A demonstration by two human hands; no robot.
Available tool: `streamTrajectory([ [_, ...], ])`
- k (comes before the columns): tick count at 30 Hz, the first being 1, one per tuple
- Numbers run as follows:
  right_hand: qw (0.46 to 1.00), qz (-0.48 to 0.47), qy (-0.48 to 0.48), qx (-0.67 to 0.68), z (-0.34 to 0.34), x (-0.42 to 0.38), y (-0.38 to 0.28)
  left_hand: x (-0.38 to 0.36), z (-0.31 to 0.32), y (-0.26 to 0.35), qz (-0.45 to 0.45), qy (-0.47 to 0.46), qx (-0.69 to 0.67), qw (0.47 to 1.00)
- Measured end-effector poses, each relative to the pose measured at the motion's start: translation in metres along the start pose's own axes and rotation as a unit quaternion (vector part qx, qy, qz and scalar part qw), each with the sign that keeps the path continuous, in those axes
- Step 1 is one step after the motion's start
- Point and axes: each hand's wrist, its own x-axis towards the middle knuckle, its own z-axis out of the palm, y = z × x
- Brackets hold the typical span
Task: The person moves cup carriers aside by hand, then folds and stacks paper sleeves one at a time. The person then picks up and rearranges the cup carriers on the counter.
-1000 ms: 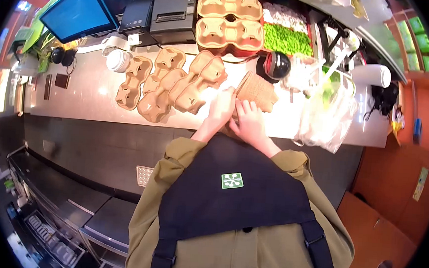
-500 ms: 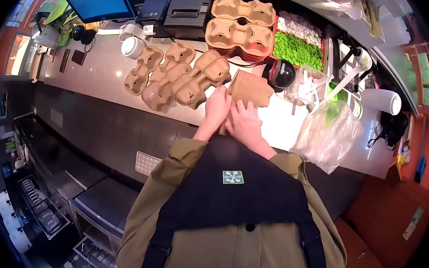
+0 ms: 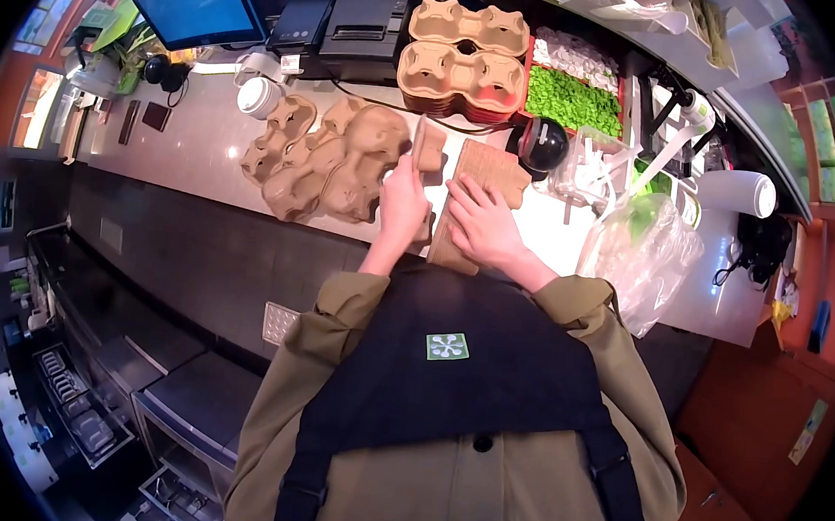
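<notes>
My left hand (image 3: 404, 209) is closed on a brown molded-pulp cup carrier (image 3: 429, 147), which stands on edge, apart from the stack to its right. My right hand (image 3: 486, 228) lies with fingers stretched out over a stack of pulp cup carriers (image 3: 494, 167) set on its side, pressing against it. Left of my left hand, several loose cup carriers (image 3: 353, 190) lie overlapping on the white counter (image 3: 202, 154). Part of the held carrier is hidden behind my left hand.
More cup carriers (image 3: 460, 70) are stacked at the back beside a black printer (image 3: 366, 29). A tray of green and white packets (image 3: 574, 99), a black rounded device (image 3: 544, 145) and a clear plastic bag (image 3: 646, 252) are to the right. A white-lidded cup (image 3: 258, 97) stands left.
My left hand has moved left, drawing one cup carrier away from the stack. The loose carriers on the left have shifted slightly left. My right hand stays on the stack.
</notes>
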Motion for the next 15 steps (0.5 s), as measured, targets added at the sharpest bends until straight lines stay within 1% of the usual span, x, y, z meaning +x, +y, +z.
streamTrajectory([
  [2, 0.999, 0.030, -0.004, 0.045, 0.005, 0.008, -0.002, 0.009, -0.021, 0.016, 0.010, -0.070, 0.021, 0.997],
  [3, 0.977, 0.130, -0.008, 0.170, 0.004, 0.015, -0.004, 0.012, -0.035, 0.027, 0.029, -0.055, 0.000, 0.998],
  [4, 0.948, 0.179, 0.053, 0.257, 0.007, 0.022, -0.006, 0.014, -0.048, 0.039, 0.048, -0.040, -0.022, 0.998],
  [5, 0.907, 0.224, 0.111, 0.339, 0.010, 0.029, -0.007, 0.017, -0.056, 0.045, 0.066, -0.024, -0.045, 0.997],
  [6, 0.853, 0.264, 0.167, 0.418, 0.010, 0.039, -0.009, 0.021, -0.057, 0.041, 0.066, -0.035, -0.137, 0.988],
  [8, 0.669, 0.313, 0.174, 0.652, 0.007, 0.054, -0.014, 0.029, -0.059, 0.026, 0.063, -0.057, -0.313, 0.946],
  [10, 0.539, 0.322, 0.038, 0.777, 0.004, 0.060, -0.003, 0.027, -0.061, 0.010, 0.017, -0.079, -0.330, 0.941],
  [11, 0.519, 0.303, 0.068, 0.796, 0.004, 0.059, -0.006, 0.027, -0.059, 0.003, -0.003, -0.090, -0.340, 0.936],
  [12, 0.513, 0.317, 0.082, 0.794, 0.017, 0.057, -0.001, 0.029, -0.060, -0.002, -0.022, -0.102, -0.351, 0.931],
  [13, 0.507, 0.329, 0.096, 0.791, 0.039, 0.051, 0.009, 0.030, -0.064, -0.008, -0.006, -0.011, -0.265, 0.964],
  [14, 0.502, 0.341, 0.112, 0.787, 0.050, 0.047, 0.019, 0.029, -0.077, -0.017, -0.026, 0.045, -0.120, 0.991],
  [15, 0.503, 0.346, 0.127, 0.781, 0.042, 0.048, 0.025, 0.026, -0.078, -0.042, -0.049, 0.089, 0.028, 0.994],
])
